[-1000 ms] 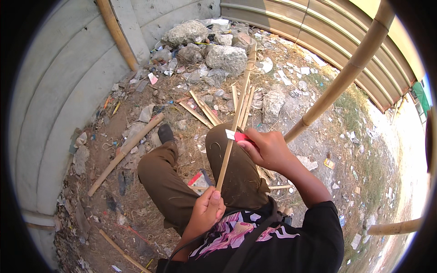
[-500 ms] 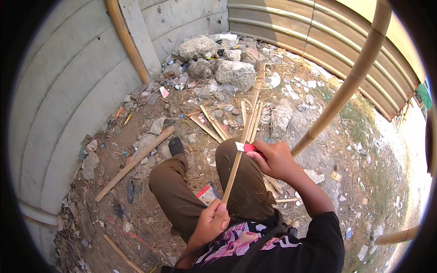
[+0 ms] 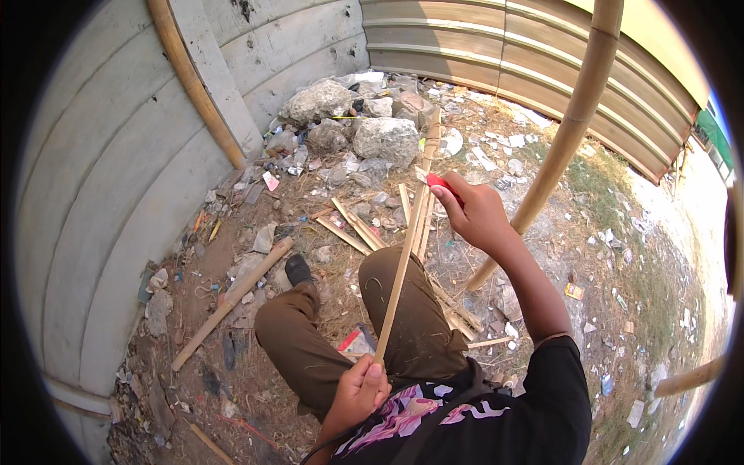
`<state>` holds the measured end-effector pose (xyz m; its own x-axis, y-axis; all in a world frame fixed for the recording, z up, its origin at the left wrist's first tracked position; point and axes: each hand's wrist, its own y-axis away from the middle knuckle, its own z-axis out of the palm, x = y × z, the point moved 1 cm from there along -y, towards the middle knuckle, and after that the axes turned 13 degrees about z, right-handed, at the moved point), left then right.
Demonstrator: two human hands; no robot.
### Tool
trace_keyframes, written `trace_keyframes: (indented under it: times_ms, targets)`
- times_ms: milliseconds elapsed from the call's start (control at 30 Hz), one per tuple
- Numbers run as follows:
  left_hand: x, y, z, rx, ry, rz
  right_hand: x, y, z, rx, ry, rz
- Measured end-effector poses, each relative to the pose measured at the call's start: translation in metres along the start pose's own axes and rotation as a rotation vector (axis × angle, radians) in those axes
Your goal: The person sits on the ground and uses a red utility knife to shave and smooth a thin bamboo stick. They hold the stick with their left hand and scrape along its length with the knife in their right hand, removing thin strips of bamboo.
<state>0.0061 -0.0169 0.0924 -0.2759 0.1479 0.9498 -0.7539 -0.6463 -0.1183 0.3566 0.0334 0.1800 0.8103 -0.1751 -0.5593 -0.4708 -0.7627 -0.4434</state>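
Observation:
My left hand (image 3: pixel 362 387) is closed round the near end of a long, flat bamboo strip (image 3: pixel 396 310), low in front of my body. The strip slants up and away across my raised knee in brown trousers. Up at its far part, my right hand (image 3: pixel 473 209) grips a red-handled cutter knife (image 3: pixel 444 188). The short pale blade lies against or just over the strip; exact contact I cannot tell. Behind the knee, several split bamboo strips (image 3: pixel 361 225) rest on the ground, and thin shavings cling to my trouser leg.
A thick bamboo pole (image 3: pixel 570 128) slants up on the right. A cut bamboo length (image 3: pixel 232 304) lies at left near my shoe (image 3: pixel 297 270). Broken concrete chunks (image 3: pixel 385 141) are heaped at the back, between a grey concrete wall (image 3: pixel 116 155) and a corrugated metal fence (image 3: pixel 457 43). Litter covers the ground.
My right hand has slid the cutter knife away from me, up toward the strip's far end, and my arm has straightened. The left hand keeps its hold. The view has shifted slightly.

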Motion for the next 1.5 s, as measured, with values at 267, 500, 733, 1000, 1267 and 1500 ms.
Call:
trace_keyframes:
  times_ms: [267,500,733,1000,1267,1500]
  targets:
    - [-0.002,0.012,-0.004,0.019,0.117,-0.056,0.012,-0.017,-0.007,0.025,0.118,-0.140]
    - [-0.010,0.005,-0.014,0.073,0.099,-0.007,-0.017,0.042,0.037,-0.208,0.079,-0.262]
    - [-0.014,0.011,-0.015,0.082,0.097,-0.020,-0.009,0.033,0.055,-0.162,-0.097,-0.024]
    - [-0.010,-0.030,-0.016,0.138,0.032,0.062,-0.037,0.110,0.058,-0.319,-0.010,-0.343]
    - [-0.029,0.000,0.006,0.013,0.032,-0.005,0.006,0.020,0.018,0.103,-0.022,0.115]
    - [-0.017,-0.006,-0.010,0.015,-0.077,-0.038,0.011,0.057,0.038,0.013,0.017,-0.014]
